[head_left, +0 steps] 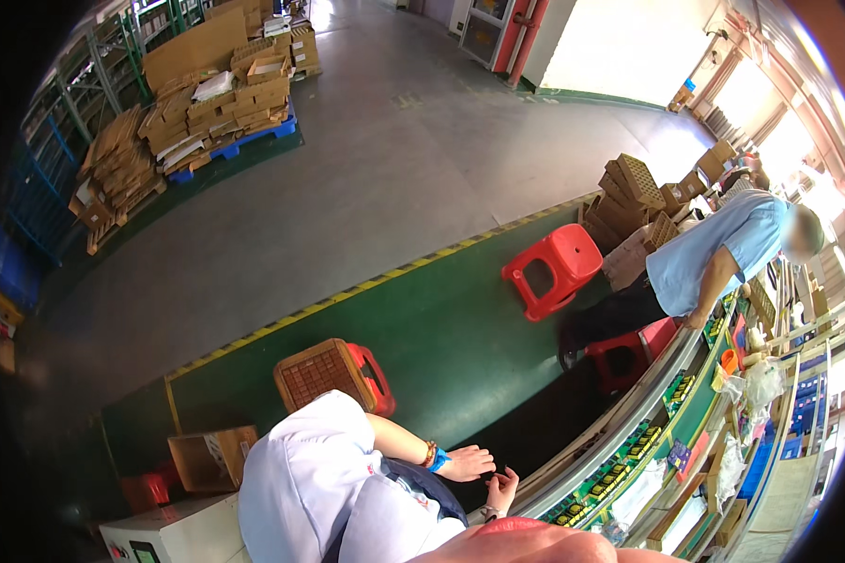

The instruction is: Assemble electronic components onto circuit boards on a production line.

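My left hand [468, 464] reaches out from a white sleeve, in front of my body. It wears a blue wristband [438, 459] and a beaded bracelet [429, 454]; its fingers are stretched out, slightly bent, and nothing shows in them. Close to its fingertips is my right hand [503, 490], its thumb and fingers drawn together. A small dark spot shows there, too small to name. A thin bracelet [489, 512] is on the right wrist. Beside the hands runs an assembly line [587, 460] bearing several green circuit boards [620, 466] with black and yellow parts.
A co-worker in a blue shirt [718, 249] leans at the line's far part. Red stools [559, 267] stand on the green floor, one with a woven brown seat cover [321, 375]. A carton [211, 460] and white cabinet [183, 535] are at left; flattened cardboard [221, 117] is stacked behind.
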A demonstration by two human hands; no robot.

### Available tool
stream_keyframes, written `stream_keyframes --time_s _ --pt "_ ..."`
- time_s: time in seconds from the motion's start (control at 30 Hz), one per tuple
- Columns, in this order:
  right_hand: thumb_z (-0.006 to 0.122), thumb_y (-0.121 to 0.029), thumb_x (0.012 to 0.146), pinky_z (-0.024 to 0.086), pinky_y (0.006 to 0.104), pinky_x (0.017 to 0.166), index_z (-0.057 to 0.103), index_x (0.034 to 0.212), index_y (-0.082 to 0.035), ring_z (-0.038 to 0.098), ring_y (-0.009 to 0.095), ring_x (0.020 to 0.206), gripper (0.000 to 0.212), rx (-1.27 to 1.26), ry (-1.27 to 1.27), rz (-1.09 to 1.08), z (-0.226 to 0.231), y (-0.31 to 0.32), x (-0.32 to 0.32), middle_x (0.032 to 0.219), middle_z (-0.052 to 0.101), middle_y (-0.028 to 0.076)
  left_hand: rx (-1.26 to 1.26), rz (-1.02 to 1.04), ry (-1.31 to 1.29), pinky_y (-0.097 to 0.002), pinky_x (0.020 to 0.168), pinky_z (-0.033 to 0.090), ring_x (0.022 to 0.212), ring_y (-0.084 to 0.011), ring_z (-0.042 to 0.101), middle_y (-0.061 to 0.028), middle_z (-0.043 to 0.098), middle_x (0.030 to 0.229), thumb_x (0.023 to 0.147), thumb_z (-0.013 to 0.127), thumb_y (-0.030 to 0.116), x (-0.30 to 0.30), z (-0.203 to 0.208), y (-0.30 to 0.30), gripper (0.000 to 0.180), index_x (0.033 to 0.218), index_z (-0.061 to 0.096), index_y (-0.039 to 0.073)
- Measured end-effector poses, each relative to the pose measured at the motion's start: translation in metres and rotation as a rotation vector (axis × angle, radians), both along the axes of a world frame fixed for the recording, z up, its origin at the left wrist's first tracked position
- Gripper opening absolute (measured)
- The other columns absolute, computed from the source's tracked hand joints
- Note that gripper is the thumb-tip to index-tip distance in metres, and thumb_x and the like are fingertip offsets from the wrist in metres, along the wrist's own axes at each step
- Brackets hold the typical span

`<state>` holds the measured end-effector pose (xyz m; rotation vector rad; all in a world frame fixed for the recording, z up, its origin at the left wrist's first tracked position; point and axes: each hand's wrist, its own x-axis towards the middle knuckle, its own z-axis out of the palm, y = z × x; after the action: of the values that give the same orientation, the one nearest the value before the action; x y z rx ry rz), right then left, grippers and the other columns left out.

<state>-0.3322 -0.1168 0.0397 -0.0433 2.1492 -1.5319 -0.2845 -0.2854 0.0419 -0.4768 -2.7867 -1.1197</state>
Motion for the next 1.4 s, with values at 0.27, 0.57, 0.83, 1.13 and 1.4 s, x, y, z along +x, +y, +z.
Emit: stream_keyframes --time_s 0.27,0.57,0.83,1.13,1.4 --pt "0.069 -0.004 0.061 0.046 0.0320 0.078 0.031 0.130 -0.008 0.050 0.023 0.090 0.079 0.244 0.200 0.162 -0.010 -0.009 0.005 0.113 0.042 0.015 0.037 -0.098 0.021 -0.0339 0.069 0.038 0.082 -0.0211 0.050 -0.0038 0.053 0.080 0.071 0.059 0.025 -0.002 -0.007 0.008 0.019 0.082 0.055 0.009" --pt "0.062 0.002 0.061 0.046 0.0325 0.078 0.031 0.130 -0.006 0.052 0.024 0.088 0.076 0.226 0.235 0.196 -0.008 -0.029 0.010 0.113 0.042 0.016 0.079 -0.134 -0.051 -0.0388 0.063 0.043 0.074 -0.0281 0.057 -0.0090 0.059 0.074 0.062 0.059 0.017 -0.005 -0.011 0.013 0.013 0.069 0.057 0.007" --pt "0.053 0.008 0.063 0.045 0.0329 0.081 0.032 0.130 -0.005 0.052 0.025 0.092 0.071 0.191 0.125 0.240 -0.027 -0.025 0.017 0.114 0.043 0.017 0.131 -0.071 -0.103 -0.0420 0.053 0.045 0.058 -0.0334 0.058 -0.0142 0.057 0.058 0.058 0.059 0.018 0.007 -0.003 0.009 0.013 0.064 0.057 0.006" --pt "0.053 0.007 0.064 0.042 0.0330 0.086 0.031 0.130 -0.004 0.051 0.027 0.099 0.071 0.201 0.075 0.294 -0.033 -0.023 0.018 0.109 0.050 0.017 0.171 -0.042 -0.085 -0.0413 0.051 0.045 0.057 -0.0329 0.058 -0.0141 0.057 0.058 0.058 0.059 0.018 0.014 0.008 0.004 0.012 0.061 0.057 0.007" --pt "0.055 0.007 0.066 0.045 0.0323 0.082 0.031 0.130 -0.005 0.055 0.024 0.092 0.069 0.178 0.083 0.256 -0.021 -0.026 0.021 0.102 0.055 0.014 0.202 -0.044 -0.014 -0.0405 0.052 0.045 0.058 -0.0323 0.058 -0.0137 0.057 0.058 0.059 0.059 0.018 0.012 0.002 0.007 0.013 0.059 0.056 0.005"
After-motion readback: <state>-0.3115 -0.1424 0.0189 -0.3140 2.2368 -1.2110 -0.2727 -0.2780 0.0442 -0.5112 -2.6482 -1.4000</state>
